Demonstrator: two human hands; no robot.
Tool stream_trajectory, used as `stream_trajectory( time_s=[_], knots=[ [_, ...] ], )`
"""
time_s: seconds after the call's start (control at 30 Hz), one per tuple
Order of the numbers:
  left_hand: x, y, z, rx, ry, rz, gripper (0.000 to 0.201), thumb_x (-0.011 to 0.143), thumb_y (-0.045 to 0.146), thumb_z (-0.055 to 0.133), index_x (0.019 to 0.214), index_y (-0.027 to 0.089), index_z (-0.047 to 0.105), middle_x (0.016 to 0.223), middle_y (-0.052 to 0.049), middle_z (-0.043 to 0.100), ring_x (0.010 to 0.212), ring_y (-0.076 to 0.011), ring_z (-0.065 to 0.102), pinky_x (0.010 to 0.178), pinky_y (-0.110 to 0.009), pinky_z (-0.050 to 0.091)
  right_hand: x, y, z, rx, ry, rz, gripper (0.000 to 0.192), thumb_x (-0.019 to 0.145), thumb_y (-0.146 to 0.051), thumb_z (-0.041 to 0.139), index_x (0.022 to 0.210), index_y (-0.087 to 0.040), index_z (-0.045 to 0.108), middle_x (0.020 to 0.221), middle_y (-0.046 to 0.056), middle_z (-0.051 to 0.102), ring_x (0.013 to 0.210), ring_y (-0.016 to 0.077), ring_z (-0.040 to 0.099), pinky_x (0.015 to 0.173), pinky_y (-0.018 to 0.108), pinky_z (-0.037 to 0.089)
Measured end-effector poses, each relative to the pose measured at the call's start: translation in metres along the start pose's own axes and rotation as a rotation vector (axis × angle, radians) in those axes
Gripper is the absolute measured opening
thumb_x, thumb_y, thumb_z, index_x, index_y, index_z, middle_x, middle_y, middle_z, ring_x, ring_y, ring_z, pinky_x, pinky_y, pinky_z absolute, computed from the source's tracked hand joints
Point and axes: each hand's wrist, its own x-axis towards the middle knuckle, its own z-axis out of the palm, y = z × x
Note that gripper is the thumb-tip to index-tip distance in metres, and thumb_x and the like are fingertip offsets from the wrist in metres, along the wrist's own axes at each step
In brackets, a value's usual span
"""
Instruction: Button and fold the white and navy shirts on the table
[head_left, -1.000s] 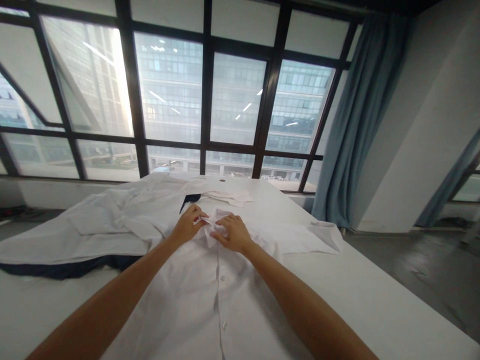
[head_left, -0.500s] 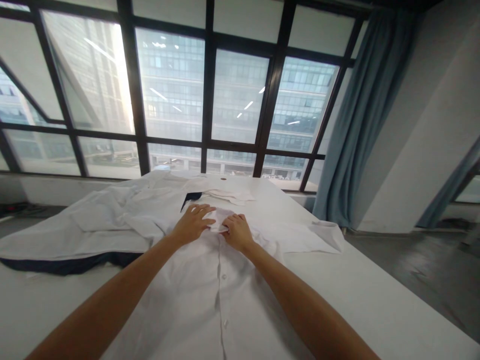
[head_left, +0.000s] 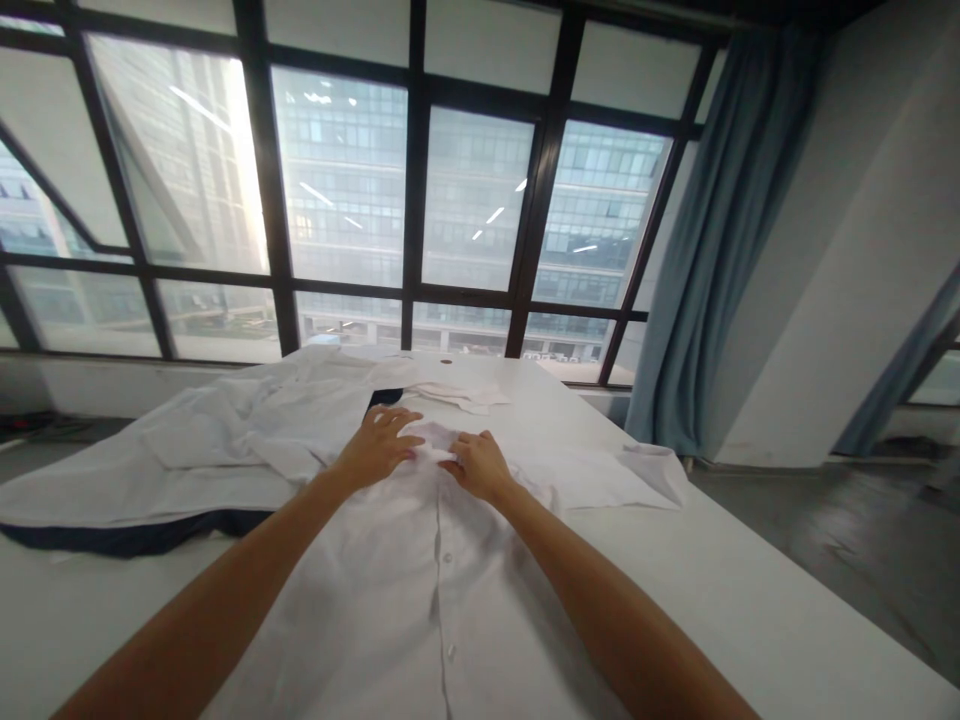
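A white button-up shirt (head_left: 375, 590) lies front up before me, its button placket running down the middle. At its neck end my left hand (head_left: 379, 447) pinches the left side of the collar (head_left: 435, 437) between thumb and forefinger, the other fingers spread above. My right hand (head_left: 480, 465) is closed on the collar's right side, fingers curled, with the fingertips partly hidden in the cloth. One sleeve (head_left: 600, 478) stretches out to the right on the table.
A heap of white garments (head_left: 225, 420) with a dark blue edge (head_left: 135, 535) lies to the left on the white table (head_left: 750, 590). Flat white cloth pieces (head_left: 457, 395) and a dark patch (head_left: 386, 397) sit beyond my hands. Windows and a blue curtain (head_left: 705, 280) stand behind.
My left hand has shifted slightly left and toward me along the collar. My right hand stays nearly in place, and the shirt has hardly moved.
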Motion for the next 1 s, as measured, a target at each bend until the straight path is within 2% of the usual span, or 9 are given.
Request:
stream_trajectory(
  time_s=[0.07, 0.2, 0.33, 0.4, 0.47, 0.57, 0.67, 0.83, 1.0],
  knots=[
    [0.003, 0.005, 0.000, -0.047, -0.054, 0.030, 0.020, 0.079, 0.017, 0.061, 0.092, 0.028, 0.072, 0.126, -0.005, 0.061, 0.123, -0.0276, 0.043, 0.108, -0.048, 0.015, 0.000, 0.002, -0.002, 0.018, 0.005, -0.031, 0.030, 0.089, -0.045, 0.056, 0.086, -0.017, 0.068, 0.092, 0.009, 0.067, 0.085, 0.0203, 0.059, 0.080, 0.034, 0.033],
    [0.005, 0.001, -0.007, -0.139, -0.105, 0.021, 0.032, 0.073, 0.005, 0.051, 0.082, 0.027, 0.071, 0.091, -0.004, 0.071, 0.108, -0.0248, 0.053, 0.109, -0.050, 0.011, -0.002, 0.020, -0.011, 0.059, -0.024, -0.140, 0.040, 0.079, -0.057, 0.062, 0.088, -0.019, 0.069, 0.087, 0.009, 0.068, 0.089, 0.0235, 0.058, 0.087, 0.038, 0.030],
    [0.002, -0.008, -0.016, -0.202, -0.027, -0.059, 0.027, 0.068, 0.008, 0.053, 0.075, 0.029, 0.070, 0.079, -0.003, 0.069, 0.114, -0.0277, 0.049, 0.111, -0.053, -0.001, -0.004, 0.039, -0.022, -0.009, 0.015, -0.145, 0.019, 0.081, -0.027, 0.060, 0.097, -0.019, 0.068, 0.093, 0.009, 0.068, 0.103, 0.0248, 0.053, 0.101, 0.044, 0.018],
    [0.001, -0.009, -0.017, -0.185, 0.040, -0.094, 0.022, 0.069, 0.012, 0.058, 0.076, 0.029, 0.069, 0.082, -0.004, 0.068, 0.118, -0.0298, 0.045, 0.112, -0.054, -0.001, -0.004, 0.043, -0.026, -0.075, 0.033, -0.130, 0.029, 0.074, -0.011, 0.058, 0.101, -0.018, 0.066, 0.097, 0.010, 0.068, 0.107, 0.0246, 0.052, 0.103, 0.043, 0.015],
    [0.002, -0.009, -0.014, -0.122, 0.093, -0.113, 0.014, 0.070, 0.017, 0.064, 0.079, 0.028, 0.068, 0.085, -0.005, 0.067, 0.115, -0.0316, 0.046, 0.111, -0.055, 0.002, -0.002, 0.043, -0.027, -0.116, 0.043, -0.125, 0.036, 0.071, -0.004, 0.054, 0.103, -0.017, 0.065, 0.098, 0.011, 0.068, 0.106, 0.0243, 0.052, 0.102, 0.041, 0.018],
    [0.010, -0.016, -0.008, -0.048, 0.088, -0.122, 0.003, 0.076, 0.023, 0.064, 0.078, 0.024, 0.066, 0.084, -0.008, 0.064, 0.100, -0.0301, 0.051, 0.107, -0.052, 0.019, 0.006, 0.043, -0.026, -0.125, 0.061, -0.100, 0.037, 0.076, -0.005, 0.050, 0.109, -0.016, 0.062, 0.101, 0.011, 0.066, 0.098, 0.0234, 0.055, 0.093, 0.038, 0.027],
    [0.030, -0.036, 0.000, -0.067, 0.053, -0.123, 0.004, 0.079, 0.022, 0.062, 0.077, 0.022, 0.065, 0.083, -0.008, 0.061, 0.090, -0.0266, 0.052, 0.095, -0.041, 0.034, 0.025, 0.051, -0.022, -0.134, 0.060, -0.064, 0.039, 0.077, -0.006, 0.052, 0.114, -0.015, 0.058, 0.108, 0.012, 0.063, 0.093, 0.0230, 0.057, 0.083, 0.035, 0.032],
    [0.079, -0.088, 0.016, -0.035, 0.018, -0.112, 0.012, 0.075, 0.014, 0.063, 0.082, 0.023, 0.066, 0.087, -0.006, 0.061, 0.092, -0.0246, 0.052, 0.089, -0.034, 0.037, 0.085, 0.081, -0.011, -0.241, 0.002, -0.046, 0.033, 0.071, -0.004, 0.055, 0.102, -0.015, 0.062, 0.102, 0.013, 0.063, 0.095, 0.0250, 0.056, 0.083, 0.036, 0.033],
    [0.106, -0.119, 0.054, 0.018, -0.095, -0.127, 0.037, 0.069, 0.002, 0.058, 0.096, 0.025, 0.067, 0.104, -0.007, 0.064, 0.098, -0.0253, 0.056, 0.088, -0.034, 0.041, 0.134, 0.099, 0.032, -0.274, -0.135, -0.021, 0.031, 0.072, -0.009, 0.059, 0.101, -0.015, 0.064, 0.103, 0.013, 0.064, 0.097, 0.0259, 0.057, 0.082, 0.037, 0.037]
  ],
)
